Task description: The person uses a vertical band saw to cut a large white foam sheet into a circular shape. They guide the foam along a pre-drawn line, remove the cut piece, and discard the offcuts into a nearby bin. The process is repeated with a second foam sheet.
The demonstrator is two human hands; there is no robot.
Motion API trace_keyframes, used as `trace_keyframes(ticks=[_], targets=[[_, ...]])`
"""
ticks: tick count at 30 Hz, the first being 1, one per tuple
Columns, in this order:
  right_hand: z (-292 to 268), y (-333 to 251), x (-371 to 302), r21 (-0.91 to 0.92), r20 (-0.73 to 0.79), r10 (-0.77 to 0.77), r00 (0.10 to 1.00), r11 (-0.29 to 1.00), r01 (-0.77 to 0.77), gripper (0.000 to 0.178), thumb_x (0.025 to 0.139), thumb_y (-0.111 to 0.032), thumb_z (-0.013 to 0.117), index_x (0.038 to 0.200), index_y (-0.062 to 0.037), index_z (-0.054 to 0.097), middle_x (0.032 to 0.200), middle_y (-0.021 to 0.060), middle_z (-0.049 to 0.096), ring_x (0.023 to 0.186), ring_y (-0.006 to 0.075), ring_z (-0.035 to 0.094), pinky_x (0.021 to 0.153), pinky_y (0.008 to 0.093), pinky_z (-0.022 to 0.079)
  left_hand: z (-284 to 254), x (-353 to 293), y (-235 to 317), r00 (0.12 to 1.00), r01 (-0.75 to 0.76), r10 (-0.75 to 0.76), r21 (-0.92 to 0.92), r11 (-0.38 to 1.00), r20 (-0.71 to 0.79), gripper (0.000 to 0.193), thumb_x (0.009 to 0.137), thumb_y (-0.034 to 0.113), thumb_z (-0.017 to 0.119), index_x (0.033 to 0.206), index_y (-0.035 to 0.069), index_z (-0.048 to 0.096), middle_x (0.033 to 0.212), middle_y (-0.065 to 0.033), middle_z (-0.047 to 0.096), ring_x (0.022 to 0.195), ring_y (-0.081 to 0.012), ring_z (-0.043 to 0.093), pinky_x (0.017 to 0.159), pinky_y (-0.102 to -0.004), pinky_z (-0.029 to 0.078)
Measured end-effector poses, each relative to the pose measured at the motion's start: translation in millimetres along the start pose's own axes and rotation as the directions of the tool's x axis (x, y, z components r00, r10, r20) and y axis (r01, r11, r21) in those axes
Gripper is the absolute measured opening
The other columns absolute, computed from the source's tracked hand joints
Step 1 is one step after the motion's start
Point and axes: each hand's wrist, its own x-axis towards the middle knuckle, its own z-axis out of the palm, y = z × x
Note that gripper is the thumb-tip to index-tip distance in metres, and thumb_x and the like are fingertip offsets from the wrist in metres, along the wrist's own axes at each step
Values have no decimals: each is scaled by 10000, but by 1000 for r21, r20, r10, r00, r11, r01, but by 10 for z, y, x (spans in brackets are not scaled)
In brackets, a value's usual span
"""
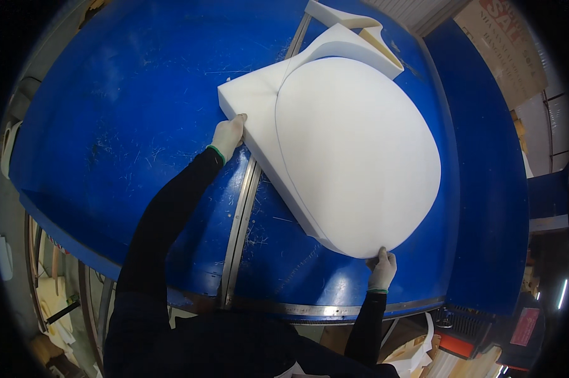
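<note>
A large white foam slab with a rounded outline (360, 157) lies on the blue table. Along its left and far sides runs a white foam offcut (250, 94), with a thin cut line between the two. My left hand (229, 136), in a pale glove with a green cuff, is closed on the offcut's left edge near its corner. At the slab's near end, my gloved right hand (382, 271) pinches the rim between thumb and fingers. A bent foam strip (341, 14) lies beyond the slab at the far end.
The blue table (139, 82) has scratches and fine scraps on it. A metal strip (239, 230) crosses it under the foam, and a metal rail (335, 310) follows the near edge. A blue panel (486, 170) stands at right, with a printed cardboard sheet (505, 50) beyond.
</note>
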Motion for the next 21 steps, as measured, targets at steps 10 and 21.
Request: trace_keyframes(ticks=[10,21], targets=[[189,-96,-439,20,40,61,997,998,-62,279,1010,-277,590,879,-34,558,738,62,598,625,145,584,578,313,545,-66,389,59,999,-47,46,74,996,5,553,918,426,618,993,-120,663,893,-151,654,828,-224,606,755,-348,465],[398,-151,-696,77,51,101,994,992,-105,263,1006,-252,587,889,-19,552,734,69,588,614,156,571,581,322,541,-18,659,207,996,-86,84,83,993,27,646,916,444,614,1132,-165,636,1116,-244,690,1043,-310,651,900,-358,467]])
